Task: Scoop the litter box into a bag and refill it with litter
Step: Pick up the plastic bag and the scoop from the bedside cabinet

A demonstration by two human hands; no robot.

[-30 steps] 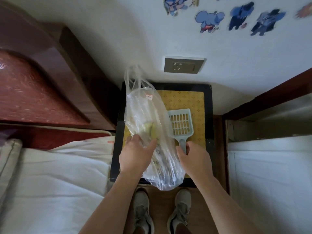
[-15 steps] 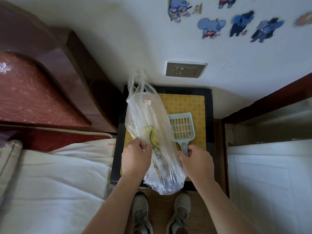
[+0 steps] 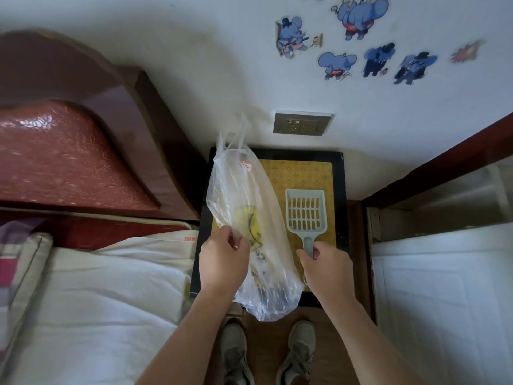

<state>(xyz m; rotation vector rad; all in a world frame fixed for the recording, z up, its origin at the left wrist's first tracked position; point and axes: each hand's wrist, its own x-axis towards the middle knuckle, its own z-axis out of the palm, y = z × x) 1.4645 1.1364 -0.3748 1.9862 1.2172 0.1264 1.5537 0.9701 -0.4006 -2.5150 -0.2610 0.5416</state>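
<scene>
A clear plastic bag [image 3: 249, 207] with a yellow print lies lengthwise over a black-framed stand with a yellow patterned top [image 3: 302, 173]. My left hand [image 3: 223, 259] pinches the bag's left edge near its middle. A pale blue slotted litter scoop [image 3: 305, 212] lies on the yellow top, to the right of the bag. My right hand [image 3: 324, 266] grips the scoop's handle. No litter box or litter shows in view.
A bed with white bedding [image 3: 91, 301] and a red padded headboard [image 3: 63, 157] fills the left. A white cabinet [image 3: 444, 295] under a dark wooden edge stands on the right. A wall socket [image 3: 302, 123] sits above the stand. My shoes [image 3: 266, 354] stand on the wooden floor.
The camera view shifted. My left hand moved from the bag's middle to pinch its left edge, and the bag now lies clear of the scoop. My right hand stayed on the scoop handle.
</scene>
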